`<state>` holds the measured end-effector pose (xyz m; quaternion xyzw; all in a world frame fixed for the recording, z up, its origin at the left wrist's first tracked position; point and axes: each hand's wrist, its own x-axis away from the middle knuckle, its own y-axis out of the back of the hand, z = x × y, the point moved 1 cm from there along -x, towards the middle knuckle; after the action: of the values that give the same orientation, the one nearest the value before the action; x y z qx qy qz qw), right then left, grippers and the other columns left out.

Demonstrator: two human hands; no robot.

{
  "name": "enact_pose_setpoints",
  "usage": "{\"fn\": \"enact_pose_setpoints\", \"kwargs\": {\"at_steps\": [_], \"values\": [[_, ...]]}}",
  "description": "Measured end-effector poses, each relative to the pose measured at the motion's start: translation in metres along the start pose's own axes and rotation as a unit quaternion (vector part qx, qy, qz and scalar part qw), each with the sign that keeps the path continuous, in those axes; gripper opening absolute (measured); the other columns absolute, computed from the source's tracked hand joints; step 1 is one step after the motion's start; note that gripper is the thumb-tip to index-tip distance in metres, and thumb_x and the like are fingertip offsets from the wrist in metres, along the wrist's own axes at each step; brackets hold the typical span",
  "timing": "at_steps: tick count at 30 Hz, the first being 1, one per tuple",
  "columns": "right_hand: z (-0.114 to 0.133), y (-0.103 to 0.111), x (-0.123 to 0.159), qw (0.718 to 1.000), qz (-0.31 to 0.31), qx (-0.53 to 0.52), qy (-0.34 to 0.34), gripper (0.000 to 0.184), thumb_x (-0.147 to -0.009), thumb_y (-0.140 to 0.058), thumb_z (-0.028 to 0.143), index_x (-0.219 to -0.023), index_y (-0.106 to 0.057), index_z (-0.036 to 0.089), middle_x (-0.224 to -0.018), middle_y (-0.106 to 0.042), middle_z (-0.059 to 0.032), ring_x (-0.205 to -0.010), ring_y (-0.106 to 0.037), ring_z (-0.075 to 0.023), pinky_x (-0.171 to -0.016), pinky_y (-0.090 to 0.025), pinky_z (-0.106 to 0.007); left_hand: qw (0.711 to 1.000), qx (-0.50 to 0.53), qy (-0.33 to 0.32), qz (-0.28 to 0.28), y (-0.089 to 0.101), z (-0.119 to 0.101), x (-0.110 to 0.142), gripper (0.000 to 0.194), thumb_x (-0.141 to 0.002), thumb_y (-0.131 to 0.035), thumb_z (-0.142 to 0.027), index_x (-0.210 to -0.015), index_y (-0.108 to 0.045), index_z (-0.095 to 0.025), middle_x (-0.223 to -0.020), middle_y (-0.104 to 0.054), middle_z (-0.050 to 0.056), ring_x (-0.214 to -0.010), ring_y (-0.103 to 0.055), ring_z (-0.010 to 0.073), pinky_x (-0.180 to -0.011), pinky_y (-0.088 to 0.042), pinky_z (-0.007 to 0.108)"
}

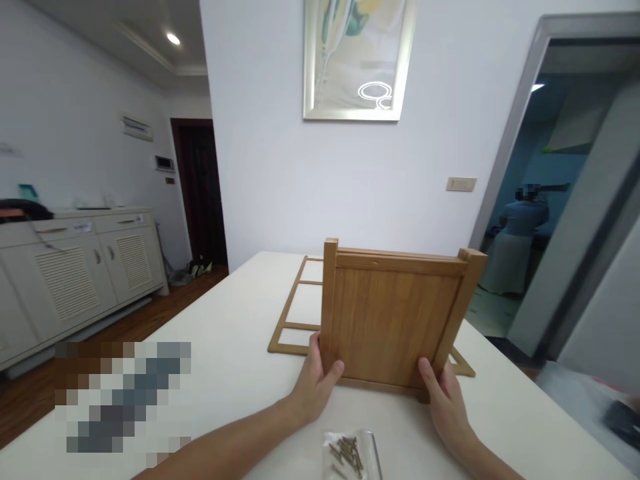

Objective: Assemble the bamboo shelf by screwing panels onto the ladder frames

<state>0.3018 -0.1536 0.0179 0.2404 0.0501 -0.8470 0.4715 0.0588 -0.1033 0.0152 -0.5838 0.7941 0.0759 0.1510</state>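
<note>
A wooden panel with two thick side posts (393,320) stands upright over the white table, leaning slightly. My left hand (316,380) grips its lower left post, thumb on the front face. On the lower right edge, my right hand (445,393) holds it the same way, with the thumb in front. Behind the panel lies a flat wooden frame with crossbars (290,349), partly hidden by it. Close to me, between my forearms, a clear plastic bag of screws (347,457) rests on the table beside a clear, rounded object whose kind I cannot tell.
The white table (225,347) stretches towards the wall, where a framed picture (359,63) hangs. A pale cabinet (83,267) stands at the left. Through the doorway at the right, a person (523,230) is in another room. Part of the left foreground is pixelated.
</note>
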Motion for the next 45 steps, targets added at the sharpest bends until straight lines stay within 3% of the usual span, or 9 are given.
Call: {"fn": "enact_pose_setpoints", "kwargs": {"at_steps": [8,16,18,20,23,29,33,40,45], "values": [[-0.006,0.007,-0.002,0.996,0.059,0.053,-0.034,0.064,-0.079,-0.052,0.062,-0.131,-0.048,0.025,-0.131,-0.056,-0.0068,-0.128,-0.043,-0.0291,-0.113,-0.028,-0.044,0.997,0.066,0.025,0.034,0.003,0.011,-0.009,0.046,-0.081,-0.064,-0.031,-0.121,-0.046,-0.017,-0.13,-0.055,0.013,-0.128,-0.045,0.025,-0.111,-0.032,0.039],[0.015,-0.012,-0.014,0.996,0.08,0.045,-0.004,0.055,-0.079,-0.053,0.062,-0.119,-0.053,0.024,-0.12,-0.061,-0.0091,-0.117,-0.052,-0.0299,-0.104,-0.04,-0.044,0.993,0.114,0.008,0.011,0.028,-0.012,-0.03,0.043,-0.075,-0.07,-0.031,-0.114,-0.055,-0.018,-0.123,-0.063,0.01,-0.12,-0.053,0.0246,-0.105,-0.039,0.038],[0.031,-0.028,-0.021,0.995,0.088,0.036,-0.004,0.051,-0.079,-0.054,0.061,-0.113,-0.054,0.023,-0.113,-0.064,-0.0088,-0.11,-0.057,-0.0287,-0.096,-0.047,-0.042,0.992,0.127,0.007,-0.014,0.044,-0.025,-0.04,0.041,-0.071,-0.072,-0.03,-0.108,-0.059,-0.016,-0.116,-0.067,0.01,-0.112,-0.058,0.0253,-0.098,-0.044,0.038],[0.048,-0.052,-0.031,0.99,0.126,0.008,-0.068,0.047,-0.08,-0.053,0.062,-0.107,-0.053,0.023,-0.093,-0.066,-0.0064,-0.082,-0.065,-0.0247,-0.069,-0.057,-0.037,0.988,0.139,0.03,-0.064,0.065,-0.035,-0.05,0.042,-0.066,-0.076,-0.028,-0.103,-0.063,-0.014,-0.107,-0.07,0.009,-0.102,-0.063,0.025,-0.092,-0.047,0.035],[0.067,-0.1,-0.046,0.97,0.169,-0.049,-0.166,0.04,-0.081,-0.054,0.059,-0.093,-0.049,0.022,-0.066,-0.059,0.0,-0.05,-0.059,-0.0171,-0.039,-0.046,-0.027,0.976,0.16,0.098,-0.114,0.101,-0.036,-0.064,0.039,-0.061,-0.078,-0.027,-0.095,-0.066,-0.011,-0.093,-0.073,0.01,-0.086,-0.067,0.0239,-0.076,-0.051,0.032],[0.072,-0.202,-0.072,0.937,0.231,-0.055,-0.256,0.031,-0.086,-0.054,0.047,-0.089,-0.049,0.016,-0.058,-0.059,-0.0019,-0.044,-0.058,-0.0159,-0.032,-0.037,-0.022,0.934,0.176,0.211,-0.227,0.177,-0.013,-0.076,0.026,-0.062,-0.076,-0.022,-0.082,-0.064,-0.01,-0.067,-0.067,0.004,-0.056,-0.06,0.0149,-0.047,-0.043,0.023],[0.065,-0.248,-0.082,0.915,0.261,-0.042,-0.305,0.031,-0.09,-0.053,0.041,-0.1,-0.052,0.011,-0.066,-0.061,-0.0024,-0.048,-0.058,-0.013,-0.036,-0.039,-0.021,0.895,0.211,0.256,-0.297,0.211,0.0,-0.076,0.025,-0.065,-0.074,-0.02,-0.085,-0.062,-0.014,-0.069,-0.065,0.002,-0.053,-0.058,0.0138,-0.046,-0.043,0.023],[0.049,-0.293,-0.098,0.888,0.255,-0.057,-0.377,0.033,-0.091,-0.055,0.036,-0.117,-0.055,0.016,-0.112,-0.06,-0.0072,-0.092,-0.061,-0.0177,-0.077,-0.054,-0.037,0.841,0.313,0.205,-0.39,0.213,0.019,-0.087,0.038,-0.088,-0.046,-0.049,-0.113,-0.052,-0.02,-0.103,-0.062,0.012,-0.095,-0.063,0.0196,-0.075,-0.056,0.029],[0.04,-0.309,-0.088,0.883,0.245,-0.044,-0.398,0.035,-0.091,-0.055,0.036,-0.12,-0.054,0.017,-0.117,-0.058,-0.008,-0.097,-0.06,-0.0196,-0.081,-0.052,-0.04,0.848,0.354,0.182,-0.35,0.182,0.031,-0.091,0.045,-0.082,-0.062,-0.044,-0.117,-0.051,-0.019,-0.113,-0.061,0.015,-0.107,-0.061,0.0248,-0.087,-0.054,0.037]]}}
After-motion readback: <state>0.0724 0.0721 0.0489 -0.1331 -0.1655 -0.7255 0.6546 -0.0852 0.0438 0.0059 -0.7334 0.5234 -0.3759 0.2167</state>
